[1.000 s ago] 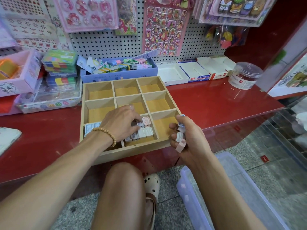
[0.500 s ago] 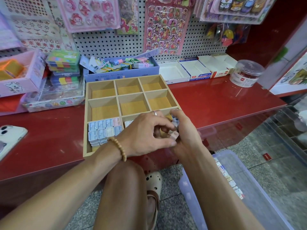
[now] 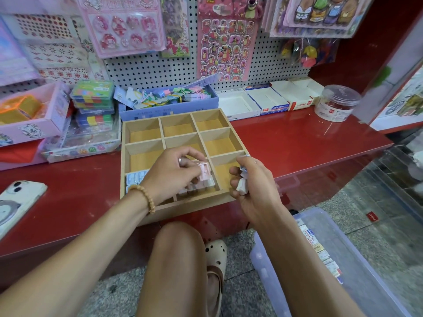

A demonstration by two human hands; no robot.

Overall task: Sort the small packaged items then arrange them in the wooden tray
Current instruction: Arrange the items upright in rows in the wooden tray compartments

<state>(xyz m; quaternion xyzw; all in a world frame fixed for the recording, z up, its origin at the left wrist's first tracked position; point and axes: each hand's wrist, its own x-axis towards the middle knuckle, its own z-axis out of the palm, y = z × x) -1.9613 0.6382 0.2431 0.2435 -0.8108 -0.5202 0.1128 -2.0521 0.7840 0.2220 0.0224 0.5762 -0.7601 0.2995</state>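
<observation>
A wooden tray (image 3: pixel 168 132) with nine compartments lies on the red counter. My left hand (image 3: pixel 170 173) pinches a small pink packaged item (image 3: pixel 204 173) over the near middle compartment, where a row of similar pink and white packets (image 3: pixel 199 187) stands. Bluish packets (image 3: pixel 135 177) fill the near left compartment, partly hidden by my wrist. Beside the near right compartment, my right hand (image 3: pixel 255 185) grips a few small white and blue packets (image 3: pixel 242 185). The back compartments hold nothing.
A clear plastic bin (image 3: pixel 348 255) with more small packets stands on the floor at the right. A phone (image 3: pixel 17 204) lies on the counter's left. Boxes, a blue box of clips (image 3: pixel 168 102) and a round jar (image 3: pixel 336 102) line the pegboard wall.
My left hand took a pink packet from my right hand and carried it left over the near middle compartment. My right hand has drawn back to the tray's right corner.
</observation>
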